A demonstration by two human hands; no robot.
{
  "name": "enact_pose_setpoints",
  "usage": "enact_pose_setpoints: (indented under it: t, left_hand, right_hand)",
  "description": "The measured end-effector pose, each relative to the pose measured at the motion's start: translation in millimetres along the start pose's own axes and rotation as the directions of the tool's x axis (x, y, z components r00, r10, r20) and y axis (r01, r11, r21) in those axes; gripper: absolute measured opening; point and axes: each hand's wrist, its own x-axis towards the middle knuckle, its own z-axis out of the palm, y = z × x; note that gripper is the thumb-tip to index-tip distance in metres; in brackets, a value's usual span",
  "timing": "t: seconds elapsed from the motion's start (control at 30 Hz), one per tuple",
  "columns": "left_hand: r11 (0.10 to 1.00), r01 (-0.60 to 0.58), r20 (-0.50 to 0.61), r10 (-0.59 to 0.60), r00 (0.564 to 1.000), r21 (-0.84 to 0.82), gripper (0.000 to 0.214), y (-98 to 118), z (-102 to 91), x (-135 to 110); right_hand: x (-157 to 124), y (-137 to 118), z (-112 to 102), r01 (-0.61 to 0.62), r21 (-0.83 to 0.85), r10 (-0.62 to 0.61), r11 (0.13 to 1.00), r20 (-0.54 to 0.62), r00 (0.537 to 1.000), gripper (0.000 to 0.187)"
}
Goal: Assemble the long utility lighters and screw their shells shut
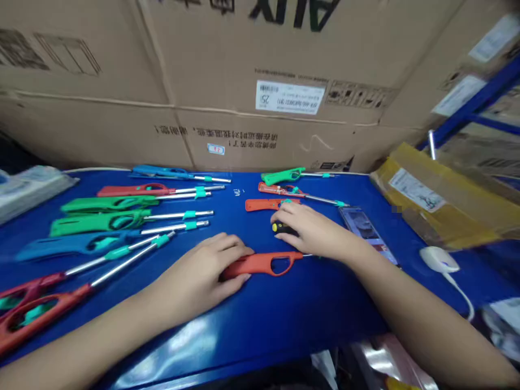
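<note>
My left hand (209, 268) lies curled over the rear end of an orange long-nosed lighter body (266, 264) that rests flat on the blue table (284, 314). My right hand (312, 230) is closed over a small black tool with a yellow end (281, 228), just behind the lighter's trigger loop. An orange lighter half-shell (262, 205) lies right beyond my right hand. Two more lighters, one orange (284, 189) and one green (284, 176), sit farther back.
Several finished lighters in green, blue and red (105, 222) lie in a row at the left. A phone (365, 230) lies right of my right hand, a white mouse (439, 260) farther right. Big cardboard boxes (244, 81) wall the back; a yellow-taped package (439, 195) sits at right.
</note>
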Motion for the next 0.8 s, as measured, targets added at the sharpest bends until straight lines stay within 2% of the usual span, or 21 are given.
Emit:
enact_pose_setpoints:
  t: [0.1,0.17,0.23,0.3,0.4,0.57,0.67,0.8]
  left_hand:
    - [0.999,0.022,-0.05,-0.02,0.999,0.047,0.038,-1,1.0,-7]
    - [0.998,0.04,-0.046,-0.038,0.998,0.042,0.028,-1,0.4,-10]
    - [0.998,0.056,-0.032,-0.055,0.998,0.019,0.019,-1,-0.4,-11]
    - [0.998,0.068,-0.029,-0.068,0.997,-0.001,0.02,-1,-0.8,-10]
    - [0.996,0.076,-0.027,-0.077,0.997,-0.054,0.024,-2,-1.3,-8]
    - [0.983,0.09,-0.042,-0.098,0.994,-0.163,0.026,-2,-4.4,-3]
    - [0.981,0.106,-0.084,-0.121,0.989,-0.162,0.037,0,-3.5,-3]
    - [0.962,0.163,-0.11,-0.19,0.976,-0.221,0.061,0,1.3,-6]
  right_hand:
    - [-6,-4,-10,0.01,0.032,-0.009,0.999,-0.039,0.999,0.021]
    - [-10,-9,-15,0.068,0.097,-0.062,0.993,-0.068,0.996,0.022]
    - [-15,-14,-17,0.12,0.133,-0.12,0.984,-0.006,0.993,0.036]
    - [-17,-20,-15,0.119,0.09,-0.127,0.989,0.085,0.988,0.048]
    - [-19,-27,-13,0.138,0.056,-0.146,0.989,0.179,0.973,0.036]
    - [-19,-31,-20,0.08,0.099,-0.1,0.992,0.219,0.971,0.027]
    - [-21,-32,-20,0.062,0.055,-0.07,0.997,0.167,0.983,0.029]
    - [-21,-27,-7,0.044,-0.066,-0.039,0.997,0.075,0.996,0.027]
